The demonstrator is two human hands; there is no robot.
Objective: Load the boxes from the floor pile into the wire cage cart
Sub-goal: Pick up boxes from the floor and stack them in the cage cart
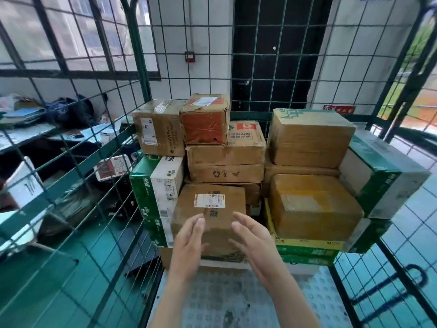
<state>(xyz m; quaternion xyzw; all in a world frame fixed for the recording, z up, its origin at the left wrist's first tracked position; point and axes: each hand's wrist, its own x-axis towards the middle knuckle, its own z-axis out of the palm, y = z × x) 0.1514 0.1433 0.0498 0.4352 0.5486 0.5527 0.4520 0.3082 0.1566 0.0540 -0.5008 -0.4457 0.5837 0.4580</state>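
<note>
The left hand (pixel 189 242) and right hand (pixel 253 240) are held apart, fingers straight, nothing gripped. Just beyond them a labelled brown box (pixel 210 214) is seated in the wire cage cart (pixel 135 43). Placement is judged complete; another box from the unseen floor pile is called for.

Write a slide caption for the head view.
Left hand and right hand, open, near a labelled box in the wire cage cart.

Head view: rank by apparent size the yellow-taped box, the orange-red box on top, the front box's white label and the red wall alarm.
1. yellow-taped box
2. orange-red box, farther back, so real size unsure
3. white label
4. red wall alarm, farthest away
</note>
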